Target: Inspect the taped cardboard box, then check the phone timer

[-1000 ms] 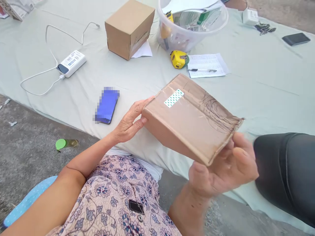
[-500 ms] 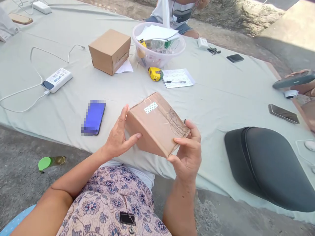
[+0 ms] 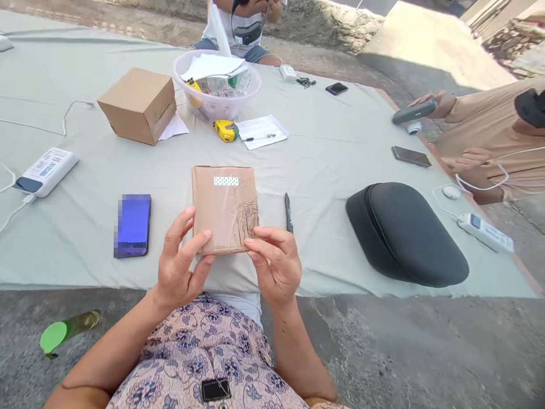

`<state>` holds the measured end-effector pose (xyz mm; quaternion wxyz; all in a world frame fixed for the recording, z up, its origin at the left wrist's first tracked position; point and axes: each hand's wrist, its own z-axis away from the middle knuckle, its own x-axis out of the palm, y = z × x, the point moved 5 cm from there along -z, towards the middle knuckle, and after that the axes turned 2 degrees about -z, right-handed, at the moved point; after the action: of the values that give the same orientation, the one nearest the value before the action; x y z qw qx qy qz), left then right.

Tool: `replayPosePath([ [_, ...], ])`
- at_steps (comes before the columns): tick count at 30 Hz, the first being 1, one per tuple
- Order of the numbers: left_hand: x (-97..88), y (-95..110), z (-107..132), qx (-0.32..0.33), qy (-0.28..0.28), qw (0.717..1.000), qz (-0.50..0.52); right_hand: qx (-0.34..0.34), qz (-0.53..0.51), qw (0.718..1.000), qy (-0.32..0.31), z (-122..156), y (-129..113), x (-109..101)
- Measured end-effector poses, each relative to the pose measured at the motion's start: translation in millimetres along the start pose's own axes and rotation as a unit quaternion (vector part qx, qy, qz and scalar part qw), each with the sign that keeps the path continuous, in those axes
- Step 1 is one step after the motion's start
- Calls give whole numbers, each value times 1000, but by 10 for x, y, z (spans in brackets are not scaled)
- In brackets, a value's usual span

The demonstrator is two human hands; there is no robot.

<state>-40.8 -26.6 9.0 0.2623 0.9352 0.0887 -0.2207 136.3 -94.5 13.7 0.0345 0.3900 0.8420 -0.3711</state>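
Box (image 3: 219, 210) (taped): near corners in left grip (image 3: 181, 261), right grip (image 3: 276, 264).

The left forearm (image 3: 119, 341) and right forearm (image 3: 293, 349) extend forward, converging; both wrists (image 3: 283, 304) lie at the near edge of the worktop (image 3: 332, 153). Left hand (image 3: 181, 264): fingers (image 3: 194, 246) bent, thumb (image 3: 200, 276) directed inward below them. Right hand (image 3: 277, 264): fingers flexed, thumb opposed in a pinch.

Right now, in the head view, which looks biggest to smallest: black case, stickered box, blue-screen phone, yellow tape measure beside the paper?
1. Black case
2. Stickered box
3. Blue-screen phone
4. Yellow tape measure, farther away
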Motion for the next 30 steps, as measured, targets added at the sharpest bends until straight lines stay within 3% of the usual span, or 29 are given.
replayPosePath([
  [10,-21,-276,-90,-6,-21,995,97,5,-24,1000,-17,55,64,59],
  [16,-26,-312,-84,-17,-27,990,136,45,-75,996,-10,37,97,72],
  [19,-27,-332,-83,-28,-37,989,142,63,-87,994,-36,16,162,82],
  [24,-43,-398,-90,-48,-68,979,184,24,-29,997,-69,-105,291,29],
  [30,-80,-470,-79,-66,-111,967,220,33,-18,984,-176,-340,484,13],
])
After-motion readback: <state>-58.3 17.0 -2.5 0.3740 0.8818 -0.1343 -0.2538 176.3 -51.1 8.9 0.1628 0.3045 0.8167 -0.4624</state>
